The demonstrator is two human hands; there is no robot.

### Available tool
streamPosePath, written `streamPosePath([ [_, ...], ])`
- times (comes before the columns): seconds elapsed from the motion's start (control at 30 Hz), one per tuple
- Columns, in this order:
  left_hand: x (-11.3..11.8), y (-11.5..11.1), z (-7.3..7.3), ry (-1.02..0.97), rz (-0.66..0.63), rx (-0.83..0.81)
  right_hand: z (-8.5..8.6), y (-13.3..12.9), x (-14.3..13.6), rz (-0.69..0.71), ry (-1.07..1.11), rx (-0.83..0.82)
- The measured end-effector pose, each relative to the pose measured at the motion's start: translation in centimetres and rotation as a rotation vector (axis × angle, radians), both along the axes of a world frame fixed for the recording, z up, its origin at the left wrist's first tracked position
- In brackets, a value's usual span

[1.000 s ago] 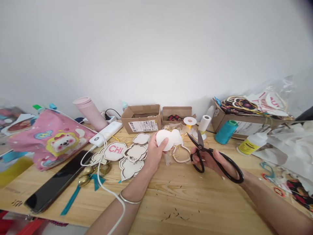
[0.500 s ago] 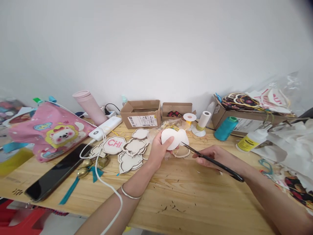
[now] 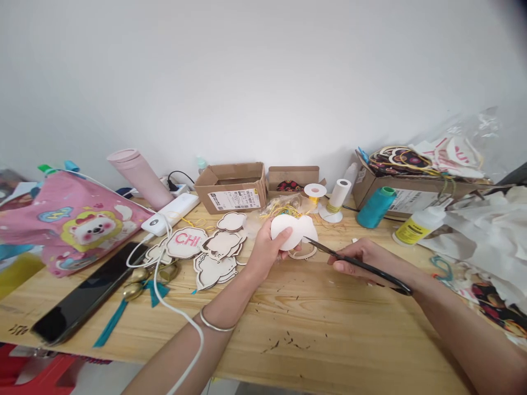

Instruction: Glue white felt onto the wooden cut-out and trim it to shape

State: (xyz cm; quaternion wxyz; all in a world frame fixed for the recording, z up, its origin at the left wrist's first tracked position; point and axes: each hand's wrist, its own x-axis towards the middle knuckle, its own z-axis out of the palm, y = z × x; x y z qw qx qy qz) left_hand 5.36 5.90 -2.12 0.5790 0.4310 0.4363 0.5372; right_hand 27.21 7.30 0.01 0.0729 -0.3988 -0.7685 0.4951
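Note:
My left hand [image 3: 272,244] is closed on a white cutout with rounded, cloud-like edges [image 3: 284,227], thumb on its face and fingers behind. In my right hand [image 3: 358,260] is a pair of black-handled scissors [image 3: 329,251], its blades pointing left and touching the cutout's lower right edge. Just behind the cutout lies a thin pale frame [image 3: 304,252] on the table. To the left of my left hand are several pale wooden cloud shapes [image 3: 216,269] in a loose pile, beside a plaque lettered "CHI" [image 3: 186,242].
Along the wall stand a cardboard box [image 3: 233,189], spools [image 3: 316,193], a teal thread cone [image 3: 375,208] and a glue bottle [image 3: 418,226]. A white cable [image 3: 177,307] crosses my left forearm. At left are a black phone-like slab [image 3: 86,293], a pink bag [image 3: 90,219] and a tumbler [image 3: 142,178].
The view has shifted slightly, so the table items sit a little further left and higher. The scissor blades stay at the cutout's edge, and both hands keep their hold.

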Motion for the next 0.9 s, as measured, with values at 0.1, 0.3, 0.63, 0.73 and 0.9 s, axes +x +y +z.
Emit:
streamPosePath([
  [0.1,-0.01,-0.01,0.08,0.01,-0.007,-0.005,-0.03,0.0,0.15,0.014,-0.016,0.003],
  [0.3,-0.09,0.04,0.22,0.049,-0.04,-0.007,-0.11,0.16,0.31,0.041,-0.033,0.008],
  [0.63,-0.03,0.01,0.37,0.062,-0.04,-0.019,-0.42,0.21,0.53,0.057,-0.023,0.034],
  [0.73,-0.04,-0.01,0.38,0.06,-0.044,-0.025,-0.48,0.21,0.57,0.049,-0.017,0.026],
  [0.9,-0.02,-0.05,0.46,0.057,-0.046,-0.021,-0.23,0.12,0.33,0.03,-0.025,0.012],
])
